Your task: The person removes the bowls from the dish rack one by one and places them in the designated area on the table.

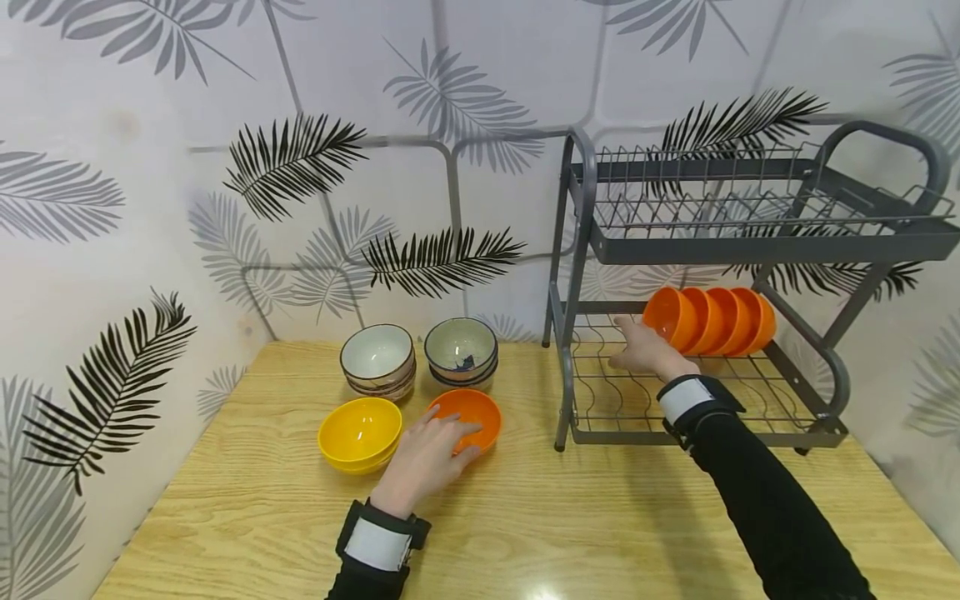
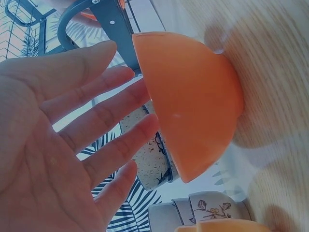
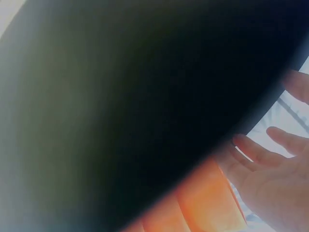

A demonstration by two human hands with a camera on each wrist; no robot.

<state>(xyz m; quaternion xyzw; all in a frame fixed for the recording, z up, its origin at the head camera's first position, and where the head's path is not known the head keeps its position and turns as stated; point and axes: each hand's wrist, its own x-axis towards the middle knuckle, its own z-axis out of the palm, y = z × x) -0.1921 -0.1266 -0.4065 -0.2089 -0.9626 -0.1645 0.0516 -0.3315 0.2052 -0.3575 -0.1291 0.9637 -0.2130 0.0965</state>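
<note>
Over an orange bowl [image 1: 486, 412] on the table, my left hand [image 1: 427, 458] reaches with its fingers extended. In the left wrist view the fingertips are right at the rim of that bowl [image 2: 193, 106], and the thumb stands apart from it. On the lower tier of the dish rack, several orange bowls [image 1: 708, 321] stand on edge in a row. My right hand [image 1: 648, 348] is beside the leftmost of them, holding nothing. The right wrist view shows its fingers [image 3: 256, 154] spread and loose near the orange bowls [image 3: 207, 198]; a dark blur hides much of that view.
The grey two-tier dish rack [image 1: 772, 248] stands at the right, its wire upper tier above my right hand. Left of the orange bowl are stacked yellow bowls [image 1: 360, 437]. Behind are a stack of white bowls [image 1: 378, 358] and a stack of pale patterned bowls [image 1: 461, 346], near the wall.
</note>
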